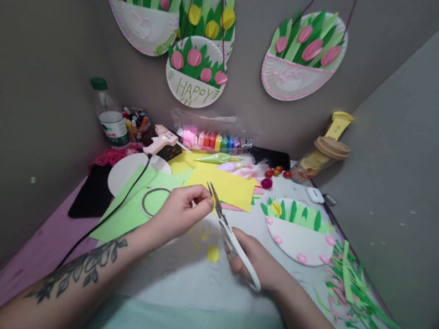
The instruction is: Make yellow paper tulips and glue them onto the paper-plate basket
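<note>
My right hand (248, 256) grips a pair of white-handled scissors (234, 240), whose blades are slightly parted and point up and left. Just left of the blades, my left hand (187, 207) is closed in a pinch on a small yellow paper piece (213, 205), mostly hidden by the fingers. Below the hands, a cut yellow paper piece (213, 253) lies on the white table cover, with thin yellow scraps (199, 237) beside it. Off to the right rests a paper plate basket (295, 239) with green paper leaves, one yellow flower and pink flowers along its edge.
Yellow sheets (228, 185) and green sheets (123, 210) lie behind and left of my hands. A pink glue gun (160, 140) trails a black cord. Paper scraps (350, 290) pile at right. A bottle (111, 118) and a lidded cup (319, 159) stand at the back.
</note>
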Motion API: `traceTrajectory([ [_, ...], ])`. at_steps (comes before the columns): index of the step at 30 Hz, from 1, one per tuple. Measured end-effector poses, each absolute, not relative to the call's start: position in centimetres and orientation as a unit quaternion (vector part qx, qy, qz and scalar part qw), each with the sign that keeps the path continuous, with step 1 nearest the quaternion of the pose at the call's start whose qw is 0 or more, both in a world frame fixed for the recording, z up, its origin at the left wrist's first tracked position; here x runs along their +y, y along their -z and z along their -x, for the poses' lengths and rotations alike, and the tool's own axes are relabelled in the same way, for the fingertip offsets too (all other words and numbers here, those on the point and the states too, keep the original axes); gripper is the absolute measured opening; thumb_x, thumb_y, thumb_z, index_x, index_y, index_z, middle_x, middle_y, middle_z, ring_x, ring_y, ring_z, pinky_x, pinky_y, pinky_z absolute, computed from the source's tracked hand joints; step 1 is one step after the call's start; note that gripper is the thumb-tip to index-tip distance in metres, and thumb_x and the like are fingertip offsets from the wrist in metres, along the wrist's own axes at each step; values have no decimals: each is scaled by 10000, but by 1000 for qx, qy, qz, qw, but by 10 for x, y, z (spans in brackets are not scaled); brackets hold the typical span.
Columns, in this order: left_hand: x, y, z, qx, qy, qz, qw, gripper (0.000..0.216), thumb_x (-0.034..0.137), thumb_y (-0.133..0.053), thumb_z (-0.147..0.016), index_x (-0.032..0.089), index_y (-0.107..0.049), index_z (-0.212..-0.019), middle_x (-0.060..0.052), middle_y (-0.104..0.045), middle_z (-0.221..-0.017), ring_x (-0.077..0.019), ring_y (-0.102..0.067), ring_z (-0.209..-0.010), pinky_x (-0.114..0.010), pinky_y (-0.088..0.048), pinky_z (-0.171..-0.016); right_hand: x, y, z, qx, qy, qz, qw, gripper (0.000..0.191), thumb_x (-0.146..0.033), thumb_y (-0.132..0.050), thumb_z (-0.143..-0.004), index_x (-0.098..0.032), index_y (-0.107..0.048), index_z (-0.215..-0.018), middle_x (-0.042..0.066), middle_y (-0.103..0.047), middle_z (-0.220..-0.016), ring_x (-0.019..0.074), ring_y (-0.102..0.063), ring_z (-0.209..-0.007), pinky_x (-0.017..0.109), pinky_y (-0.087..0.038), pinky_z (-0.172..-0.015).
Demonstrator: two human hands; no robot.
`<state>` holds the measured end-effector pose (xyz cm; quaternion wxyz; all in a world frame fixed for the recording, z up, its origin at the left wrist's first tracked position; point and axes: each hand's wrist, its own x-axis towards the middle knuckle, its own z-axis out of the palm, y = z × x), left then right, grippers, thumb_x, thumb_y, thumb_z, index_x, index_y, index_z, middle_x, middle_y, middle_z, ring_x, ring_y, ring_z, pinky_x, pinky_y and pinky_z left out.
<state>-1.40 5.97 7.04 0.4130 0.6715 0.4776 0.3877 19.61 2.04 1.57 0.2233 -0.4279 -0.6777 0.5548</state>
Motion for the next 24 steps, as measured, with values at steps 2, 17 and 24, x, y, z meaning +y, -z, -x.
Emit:
traceTrajectory([
  [2,60,-70,15,475,-383,-675,415,169,264,-529,-781,169,-539,-642,35,-491,-604,-94,-402,-565,-211,-334,-546,21,-15,-197,-678,-558,425,221,147,-178,-550,-685,-203,-455,-793,-31,-501,-678,107,-436,-609,213,-370,-532],
  [17,62,-69,17,464,-370,-680,431,172,253,-515,-781,170,-505,-631,39,-475,-600,-90,-392,-562,-213,-330,-550,25,-18,-202,-675,-562,438,194,168,-120,-507,-621,-207,-437,-747,-37,-527,-650,118,-463,-602,221,-361,-525],
  [24,62,-71,18,471,-363,-669,445,177,292,-529,-775,171,-534,-647,35,-491,-604,-94,-411,-561,-212,-330,-536,31,-12,-203,-666,-491,511,235,221,-273,-623,-636,-206,-415,-668,-54,-472,-586,114,-421,-560,217,-314,-486],
])
